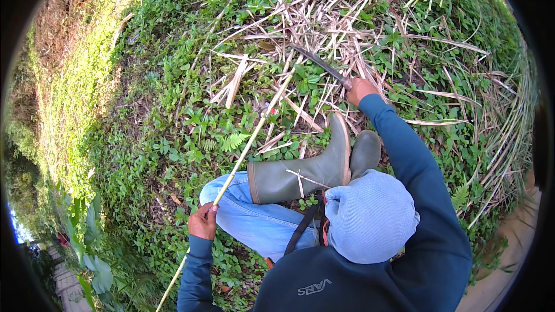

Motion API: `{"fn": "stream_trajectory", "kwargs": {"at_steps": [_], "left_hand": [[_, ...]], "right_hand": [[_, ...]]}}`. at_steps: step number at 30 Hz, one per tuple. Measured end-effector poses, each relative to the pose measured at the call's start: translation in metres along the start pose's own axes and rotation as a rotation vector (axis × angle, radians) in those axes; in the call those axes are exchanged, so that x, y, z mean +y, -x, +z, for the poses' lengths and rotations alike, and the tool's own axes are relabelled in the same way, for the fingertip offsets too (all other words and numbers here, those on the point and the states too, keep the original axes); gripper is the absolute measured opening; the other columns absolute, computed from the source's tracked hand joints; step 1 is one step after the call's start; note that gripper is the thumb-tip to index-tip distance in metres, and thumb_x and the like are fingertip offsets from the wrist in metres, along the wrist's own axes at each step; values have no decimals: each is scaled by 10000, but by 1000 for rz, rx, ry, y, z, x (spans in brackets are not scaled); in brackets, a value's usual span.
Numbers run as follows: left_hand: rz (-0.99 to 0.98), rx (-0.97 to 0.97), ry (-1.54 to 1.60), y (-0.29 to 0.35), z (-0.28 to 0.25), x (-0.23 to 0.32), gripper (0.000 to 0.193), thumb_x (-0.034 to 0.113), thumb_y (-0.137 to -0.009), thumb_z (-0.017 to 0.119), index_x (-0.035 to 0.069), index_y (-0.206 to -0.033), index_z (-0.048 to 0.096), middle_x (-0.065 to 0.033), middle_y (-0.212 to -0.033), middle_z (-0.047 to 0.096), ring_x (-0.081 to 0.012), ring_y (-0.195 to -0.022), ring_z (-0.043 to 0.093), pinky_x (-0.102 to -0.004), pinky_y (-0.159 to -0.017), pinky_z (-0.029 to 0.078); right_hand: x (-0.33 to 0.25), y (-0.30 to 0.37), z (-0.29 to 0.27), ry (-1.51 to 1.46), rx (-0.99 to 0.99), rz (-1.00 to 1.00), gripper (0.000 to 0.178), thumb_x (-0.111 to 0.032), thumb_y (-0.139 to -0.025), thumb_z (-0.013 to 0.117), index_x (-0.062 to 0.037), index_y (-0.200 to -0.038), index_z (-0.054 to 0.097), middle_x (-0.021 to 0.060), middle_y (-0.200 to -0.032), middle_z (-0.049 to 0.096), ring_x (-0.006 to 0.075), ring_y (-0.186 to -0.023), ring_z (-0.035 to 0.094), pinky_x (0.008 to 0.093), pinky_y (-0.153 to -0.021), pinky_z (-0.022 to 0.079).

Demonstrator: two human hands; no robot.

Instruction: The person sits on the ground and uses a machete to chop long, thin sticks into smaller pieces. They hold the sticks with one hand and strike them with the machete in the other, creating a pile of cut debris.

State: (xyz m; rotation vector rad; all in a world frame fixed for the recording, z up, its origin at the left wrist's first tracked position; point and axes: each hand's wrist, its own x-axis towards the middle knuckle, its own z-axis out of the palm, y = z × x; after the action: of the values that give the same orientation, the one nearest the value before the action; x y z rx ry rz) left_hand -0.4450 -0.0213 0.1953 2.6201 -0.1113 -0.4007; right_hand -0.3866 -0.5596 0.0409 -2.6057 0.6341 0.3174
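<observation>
Lower left: left hand (202,221) closed around a long pale yellow stalk (248,145), thumb laid along it. Stalk slants from the lower edge to upper centre; looks bare of leaves over its visible length, so stripping there judged done or nearly so. Centre: stalk passes left of a green boot (295,174); its upper end lies just below the knife (322,66), contact uncertain. Heaped dry strips (341,40), upper centre, suggest much already cut or peeled. Right of centre: right hand (359,88) closed on the knife's handle. Right edge: long thin stems (511,133), piled; whether worked or left over, cannot tell.
</observation>
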Motion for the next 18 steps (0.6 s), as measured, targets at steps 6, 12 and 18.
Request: {"fn": "stream_trajectory", "kwargs": {"at_steps": [6,12,18], "left_hand": [[-1,128,-180,12,7,8,226,269,-867,649,68,-953,708,-181,-704,636,-317,-595,610,-384,-562,456],[14,246,-299,23,7,13,203,205,-872,632,74,-1019,683,-129,-732,582,-320,-651,582,-397,-584,440],[83,342,-361,26,13,7,191,171,-877,624,92,-1040,685,-96,-710,510,-275,-624,518,-386,-576,410]], "right_hand": [[-8,19,-1,87,-85,-180,280,-252,-758,623,-42,-936,672,228,-862,668,396,-821,653,461,-807,516],[-24,32,-3,82,-89,-235,274,-238,-738,629,-27,-911,656,232,-838,664,398,-808,650,475,-779,515],[-18,16,-1,58,-2,-83,261,-217,-734,626,-43,-925,665,231,-839,665,387,-805,656,471,-774,520]]}}
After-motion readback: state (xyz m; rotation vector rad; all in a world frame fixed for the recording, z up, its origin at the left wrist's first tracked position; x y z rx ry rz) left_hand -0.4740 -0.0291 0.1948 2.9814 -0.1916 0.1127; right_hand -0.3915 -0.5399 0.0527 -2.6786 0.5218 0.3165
